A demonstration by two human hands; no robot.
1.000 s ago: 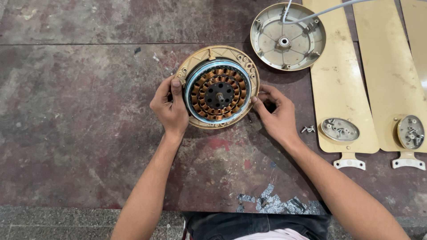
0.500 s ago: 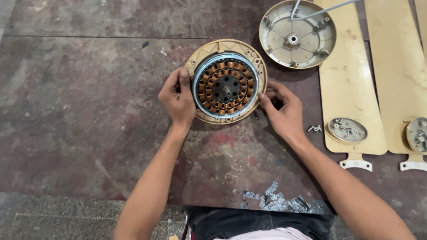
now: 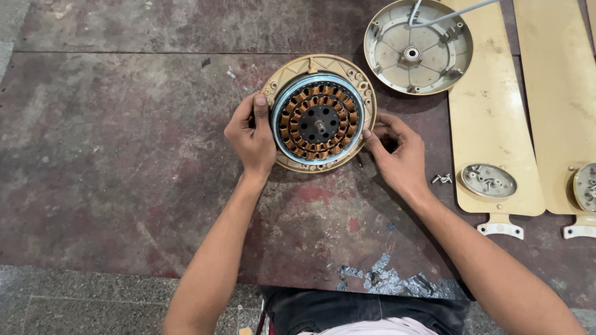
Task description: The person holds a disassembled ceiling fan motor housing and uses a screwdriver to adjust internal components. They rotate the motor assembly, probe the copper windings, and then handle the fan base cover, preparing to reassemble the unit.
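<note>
A round ceiling-fan motor (image 3: pixel 318 121) lies on the reddish stone floor, its cream housing (image 3: pixel 310 64) open to show a ring of copper windings around a dark centre hub. My left hand (image 3: pixel 251 134) grips the housing's left rim, thumb on the blue-edged inner ring. My right hand (image 3: pixel 397 152) presses against the lower right rim with curled fingers. Both forearms reach in from the bottom of the view.
The motor's cream cover (image 3: pixel 418 46) lies face up at the upper right with a grey cable. Cream fan blades (image 3: pixel 493 118) lie to the right, a small round dish of screws (image 3: pixel 488 180) on one. Loose screws (image 3: pixel 442 178) sit near my right wrist. Silvery scraps (image 3: pixel 391 282) lie by my lap.
The view has shifted slightly; both hands stay on the motor's rim, the left hand sliding a little along its left edge.
</note>
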